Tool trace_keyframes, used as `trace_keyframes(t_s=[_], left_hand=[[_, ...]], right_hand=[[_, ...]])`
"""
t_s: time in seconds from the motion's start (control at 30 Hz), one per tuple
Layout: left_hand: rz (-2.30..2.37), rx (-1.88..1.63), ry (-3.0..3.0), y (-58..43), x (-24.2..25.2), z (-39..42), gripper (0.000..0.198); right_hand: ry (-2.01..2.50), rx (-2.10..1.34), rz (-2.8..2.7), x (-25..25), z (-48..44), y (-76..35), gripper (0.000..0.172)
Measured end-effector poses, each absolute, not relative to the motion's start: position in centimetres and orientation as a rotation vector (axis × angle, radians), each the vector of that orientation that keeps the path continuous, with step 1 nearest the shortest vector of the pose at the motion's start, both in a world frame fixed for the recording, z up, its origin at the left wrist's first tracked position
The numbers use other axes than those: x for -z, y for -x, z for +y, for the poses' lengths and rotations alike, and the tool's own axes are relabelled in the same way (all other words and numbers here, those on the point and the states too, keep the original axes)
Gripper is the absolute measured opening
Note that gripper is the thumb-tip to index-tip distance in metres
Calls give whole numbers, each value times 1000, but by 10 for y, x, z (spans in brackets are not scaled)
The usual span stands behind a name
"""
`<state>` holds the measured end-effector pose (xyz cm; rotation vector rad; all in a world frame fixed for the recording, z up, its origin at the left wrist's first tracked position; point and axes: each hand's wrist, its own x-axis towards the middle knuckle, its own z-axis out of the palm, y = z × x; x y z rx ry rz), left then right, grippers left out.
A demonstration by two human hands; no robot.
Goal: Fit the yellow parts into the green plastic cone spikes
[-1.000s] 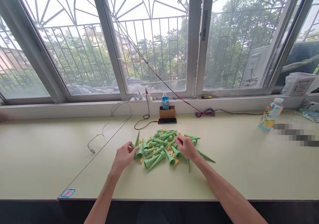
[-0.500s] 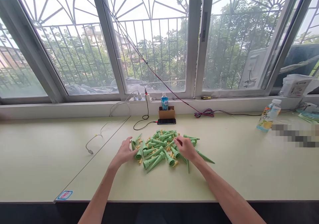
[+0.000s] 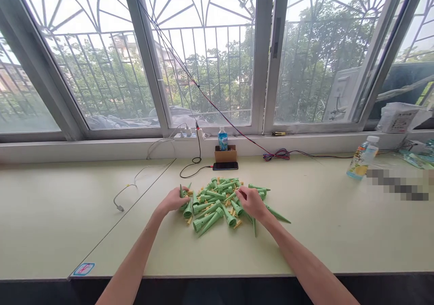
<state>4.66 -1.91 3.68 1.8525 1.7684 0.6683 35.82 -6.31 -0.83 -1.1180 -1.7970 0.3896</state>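
A heap of green plastic cone spikes [image 3: 217, 203] mixed with small yellow pieces [image 3: 238, 224] lies on the pale green table [image 3: 322, 232]. My left hand [image 3: 172, 200] rests at the heap's left edge with its fingers closed round one green spike [image 3: 181, 192]. My right hand [image 3: 251, 202] sits on the heap's right side, thumb and fingers pinched together among the spikes; what they hold is too small to name.
A dark phone [image 3: 225, 166] lies behind the heap before a small cardboard box [image 3: 225, 154] and a blue-labelled bottle [image 3: 223, 138]. Cables [image 3: 135, 178] trail at the left. A drink bottle [image 3: 360, 158] stands at the right. The table's front edge is close.
My left hand was open half a second ago beside the heap; it has now closed on a green spike. My right hand has barely moved.
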Motion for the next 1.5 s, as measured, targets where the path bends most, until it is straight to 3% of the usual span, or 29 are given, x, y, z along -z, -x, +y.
trace_keyframes(t_s=[0.3,0.83,1.07,1.27,1.5], left_hand=[[1787,-712,-1919,-51,-37,-27,32],[1762,-652,-1813,-51,-29,-29,26],[1783,-703,-2091,-56,-45,-33,19],[1466,-831,-2523,-104,-73,-57,10],[1161,-618,-2684,-167,-78,-78,6]], right_hand=[[1115,-390,-1801,9,-62,-358,36],[1121,-402,-1806,10,-62,-356,32],[1077,-451,-1802,10,-61,-356,36],[999,-574,-1722,4,-66,-353,34],[802,-869,-1562,2,-64,-349,34]])
